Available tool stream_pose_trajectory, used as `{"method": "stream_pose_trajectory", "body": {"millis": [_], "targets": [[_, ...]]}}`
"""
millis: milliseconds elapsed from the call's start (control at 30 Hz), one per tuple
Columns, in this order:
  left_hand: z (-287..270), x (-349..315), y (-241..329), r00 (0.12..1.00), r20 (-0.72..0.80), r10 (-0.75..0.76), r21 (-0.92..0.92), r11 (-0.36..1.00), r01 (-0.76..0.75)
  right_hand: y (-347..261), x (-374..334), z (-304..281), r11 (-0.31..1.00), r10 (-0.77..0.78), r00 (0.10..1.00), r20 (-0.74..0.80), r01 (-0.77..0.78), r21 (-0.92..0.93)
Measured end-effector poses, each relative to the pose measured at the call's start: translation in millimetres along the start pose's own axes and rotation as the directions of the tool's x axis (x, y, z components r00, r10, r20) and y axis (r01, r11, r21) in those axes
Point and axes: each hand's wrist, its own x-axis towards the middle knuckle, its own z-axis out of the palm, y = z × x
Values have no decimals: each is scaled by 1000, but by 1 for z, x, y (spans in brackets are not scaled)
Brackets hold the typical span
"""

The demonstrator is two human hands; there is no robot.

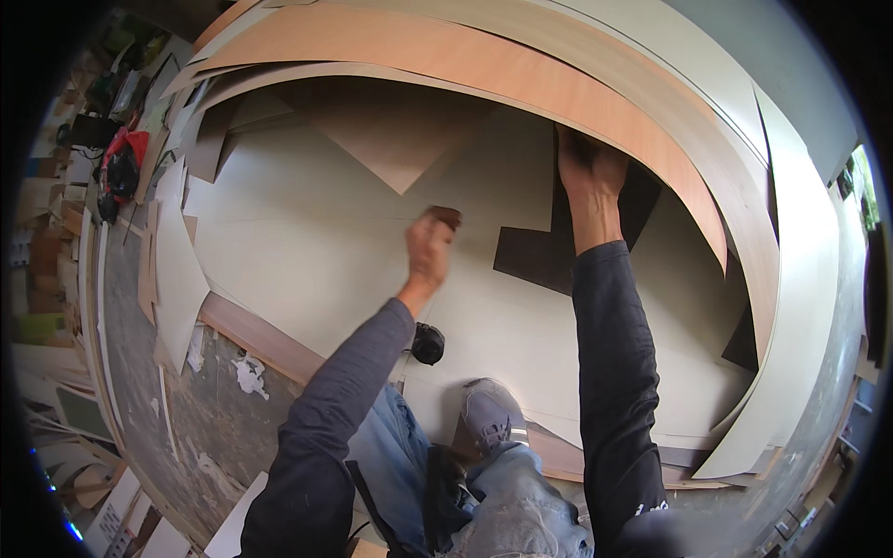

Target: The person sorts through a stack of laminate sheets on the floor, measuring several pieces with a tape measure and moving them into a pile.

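My left hand (429, 249) is closed, slightly blurred, above a large off-white sheet (307, 214). A small reddish-brown bit (447, 218) shows at its fingers; I cannot make out what it is. My right hand (593, 177) reaches under the arched edge of an orange-brown wood-look sheet (446, 46). Shadow and the sheet hide its fingers, so its grip does not show. Behind the right wrist lies a dark brown angular sheet piece (535, 256). A pointed light-brown sheet corner (395, 158) hangs beneath the arch.
A small rounded black object (428, 344) lies near my grey shoe (491, 414), which stands on the off-white sheet. More bent sheets (791, 279) curve along the right. Offcuts (177, 270) stand at the left, near a red and black item (121, 167). The stained floor (223, 400) shows at lower left.
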Motion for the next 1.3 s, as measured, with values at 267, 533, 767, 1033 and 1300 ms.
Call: {"method": "stream_pose_trajectory", "body": {"millis": [267, 533, 767, 1033, 1300], "targets": [[138, 21, 17, 979, 106, 175, 900, 401, -170, -1, 6, -5, 996, 30, 999, 13, -31, 79], [177, 45, 39, 981, 196, 4, 953, 236, -191, -11, 6, -13, 997, -3, 1000, -29, 1, -81], [146, 57, 78, 924, 202, -325, 978, 112, -175, -18, -2, -12, 991, 9, 999, -54, -16, -135], [107, 67, 50, 958, 251, -137, 967, 80, -241, 0, -10, -30, 966, 4, 994, -113, -32, -255], [-69, -84, 54, 885, 458, -87, 853, -237, -465, -6, -33, -52, 910, 81, 976, -200, -155, -385]]}}
